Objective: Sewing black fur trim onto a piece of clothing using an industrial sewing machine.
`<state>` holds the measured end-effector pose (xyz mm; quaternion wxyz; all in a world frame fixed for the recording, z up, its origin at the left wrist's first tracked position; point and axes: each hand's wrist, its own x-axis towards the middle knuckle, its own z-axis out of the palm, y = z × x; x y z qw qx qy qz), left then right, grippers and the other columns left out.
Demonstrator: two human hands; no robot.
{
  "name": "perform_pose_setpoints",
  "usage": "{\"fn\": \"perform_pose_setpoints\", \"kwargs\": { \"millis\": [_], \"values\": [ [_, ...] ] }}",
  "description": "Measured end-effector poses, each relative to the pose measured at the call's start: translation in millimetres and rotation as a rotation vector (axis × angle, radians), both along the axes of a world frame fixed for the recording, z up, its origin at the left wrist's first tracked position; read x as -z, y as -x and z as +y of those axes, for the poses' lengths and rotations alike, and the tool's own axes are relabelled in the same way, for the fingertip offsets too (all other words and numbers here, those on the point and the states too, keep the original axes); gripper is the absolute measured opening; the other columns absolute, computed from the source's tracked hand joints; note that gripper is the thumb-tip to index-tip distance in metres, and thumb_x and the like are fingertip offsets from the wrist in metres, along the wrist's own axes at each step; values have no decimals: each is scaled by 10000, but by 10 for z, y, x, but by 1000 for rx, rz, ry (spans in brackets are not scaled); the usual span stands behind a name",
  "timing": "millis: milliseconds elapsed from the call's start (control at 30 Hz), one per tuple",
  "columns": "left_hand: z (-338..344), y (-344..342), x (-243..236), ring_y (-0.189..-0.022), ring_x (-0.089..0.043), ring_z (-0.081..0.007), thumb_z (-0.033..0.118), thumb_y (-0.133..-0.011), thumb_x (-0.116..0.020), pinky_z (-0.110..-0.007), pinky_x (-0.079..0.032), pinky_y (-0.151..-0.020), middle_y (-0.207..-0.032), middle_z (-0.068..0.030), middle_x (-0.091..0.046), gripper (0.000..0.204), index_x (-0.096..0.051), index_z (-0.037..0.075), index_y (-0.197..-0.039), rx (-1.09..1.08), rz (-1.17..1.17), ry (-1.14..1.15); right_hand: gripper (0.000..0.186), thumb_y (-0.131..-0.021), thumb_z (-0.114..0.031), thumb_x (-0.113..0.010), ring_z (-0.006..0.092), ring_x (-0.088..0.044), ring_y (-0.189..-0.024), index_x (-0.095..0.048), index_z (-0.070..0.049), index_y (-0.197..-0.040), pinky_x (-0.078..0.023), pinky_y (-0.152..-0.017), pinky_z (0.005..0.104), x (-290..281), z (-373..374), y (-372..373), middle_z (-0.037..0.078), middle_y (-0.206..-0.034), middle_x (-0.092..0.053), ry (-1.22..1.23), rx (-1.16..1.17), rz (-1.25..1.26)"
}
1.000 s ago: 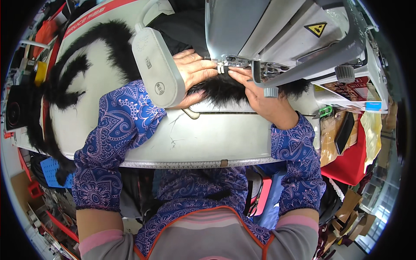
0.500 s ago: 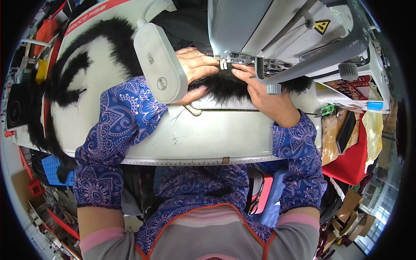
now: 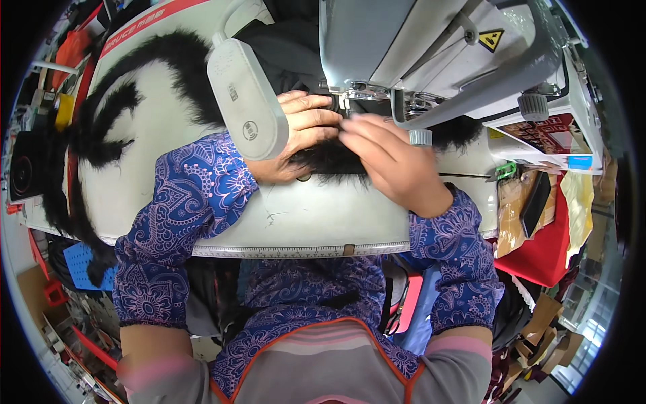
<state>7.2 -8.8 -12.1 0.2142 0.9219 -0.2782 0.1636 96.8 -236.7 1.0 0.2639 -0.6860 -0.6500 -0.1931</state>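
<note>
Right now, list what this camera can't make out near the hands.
Head view:
Left hand: partly hidden by white oval lamp head.
Right hand: motion blur softens its outline.
Black fluffy fur strip: partly covered by both hands.
Grey sewing machine: cut off at top edge.

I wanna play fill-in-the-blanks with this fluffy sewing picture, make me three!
1. The bare left hand touches fluffy fur coloured ____.
2. On the grey metal sewing machine, the yellow-and-black warning sticker is shaped like a ____.
3. The small green-handled snips are on the person's ____ side.

Missing words: black; triangle; right.
</note>
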Motion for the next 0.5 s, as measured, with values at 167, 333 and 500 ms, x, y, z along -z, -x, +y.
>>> {"fn": "perform_pose_setpoints", "kwargs": {
  "millis": [167,333,500],
  "values": [
    [251,64,-89,-857,-649,-293,2,-584,-722,-386,-557,-720,-975,-106,-663,370,-681,22,-951,-55,-136,-67,307,-753,68,-643,289,-626,-1044,-666,28,-1057,-516,-907,361,76,107,59,126,-1089,-645,183,69,186],
    [93,195,-103,-802,-645,-271,42,-596,-707,-369,-547,-669,-906,-91,-648,280,-659,0,-869,-28,-143,-156,287,-762,46,-655,281,-638,-1016,-680,14,-1046,-518,-900,349,23,13,61,112,-1079,-659,272,108,105],
    [16,153,-39,-1064,-661,-312,81,-609,-697,-415,-559,-878,-1062,-137,-688,242,-633,-4,-827,20,-150,-63,268,-778,11,-670,254,-642,-1004,-691,-19,-1043,-511,-911,355,49,-47,58,77,-1070,-668,264,155,56]
  ]
}}
